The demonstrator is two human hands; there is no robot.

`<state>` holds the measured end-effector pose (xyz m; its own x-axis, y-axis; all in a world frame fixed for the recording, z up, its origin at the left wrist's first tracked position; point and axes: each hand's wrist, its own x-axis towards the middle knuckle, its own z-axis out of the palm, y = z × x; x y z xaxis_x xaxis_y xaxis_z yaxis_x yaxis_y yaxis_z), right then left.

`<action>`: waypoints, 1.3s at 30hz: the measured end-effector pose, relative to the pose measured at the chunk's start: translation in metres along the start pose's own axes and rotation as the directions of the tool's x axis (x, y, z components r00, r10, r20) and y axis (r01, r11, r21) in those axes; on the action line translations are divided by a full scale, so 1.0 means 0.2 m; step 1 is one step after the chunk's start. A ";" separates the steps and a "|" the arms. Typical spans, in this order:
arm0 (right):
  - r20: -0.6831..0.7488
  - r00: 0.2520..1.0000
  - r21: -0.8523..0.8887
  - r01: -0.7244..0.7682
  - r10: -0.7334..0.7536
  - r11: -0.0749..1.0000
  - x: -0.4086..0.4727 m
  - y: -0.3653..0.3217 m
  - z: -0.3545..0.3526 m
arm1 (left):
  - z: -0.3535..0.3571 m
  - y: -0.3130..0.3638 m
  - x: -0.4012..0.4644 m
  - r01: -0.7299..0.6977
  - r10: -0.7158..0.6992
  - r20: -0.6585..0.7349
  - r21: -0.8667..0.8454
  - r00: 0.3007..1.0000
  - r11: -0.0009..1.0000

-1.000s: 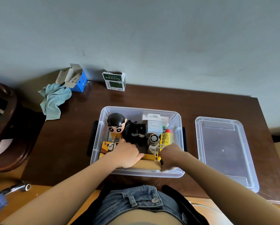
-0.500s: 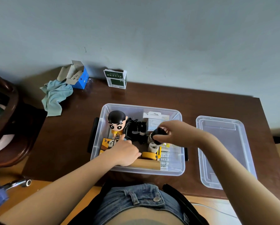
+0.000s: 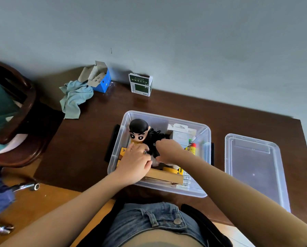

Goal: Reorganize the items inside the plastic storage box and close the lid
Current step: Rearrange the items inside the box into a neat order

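1. Sitting on the brown table point(image 3: 95, 136) right in front of me, the box point(image 3: 205, 139) is open and full, and both my hands are inside it.
2. My left hand point(image 3: 135, 164) lies flat with loose fingers on the yellow things at the box's left side, just below the doll point(image 3: 138, 131).
3. My right hand point(image 3: 168, 151) curls over the black cable bundle point(image 3: 153, 138) in the middle; I cannot tell whether it truly grips the cables.
4. A white carton point(image 3: 180, 135) stands at the back of the box, a yellow tube point(image 3: 192, 148) to its right, and a wooden block point(image 3: 164, 176) lies along the near wall.
5. The lid point(image 3: 254, 166) lies flat on the table to the right of the box, apart from it.
6. Far back near the wall sit a green box point(image 3: 141, 84), a blue box point(image 3: 102, 81) and a cloth point(image 3: 74, 98).
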<state>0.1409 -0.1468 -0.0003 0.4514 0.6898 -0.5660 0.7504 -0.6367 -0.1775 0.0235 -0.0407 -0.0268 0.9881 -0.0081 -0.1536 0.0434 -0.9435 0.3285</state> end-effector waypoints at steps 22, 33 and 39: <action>-0.103 0.987 0.541 -0.049 0.124 0.840 -0.06 0.06 -0.05 | -0.11 -0.02 0.23 0.117 -0.026 0.189 -0.489 0.982 0.864; 0.043 0.999 -0.094 -0.015 0.019 0.995 0.07 -0.01 0.08 | -0.14 -0.13 0.12 0.245 -0.282 0.002 -0.500 0.959 0.831; 0.122 0.992 -0.267 0.057 -0.025 0.962 0.18 -0.02 0.20 | -0.15 -0.12 0.08 0.218 -0.288 -0.042 -0.552 0.957 0.805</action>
<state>0.1341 -0.1324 -0.0528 0.3704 0.6583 -0.6553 0.8766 -0.4810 0.0123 0.0432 -0.0072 -0.0090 0.9390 0.2780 -0.2025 0.3319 -0.5781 0.7455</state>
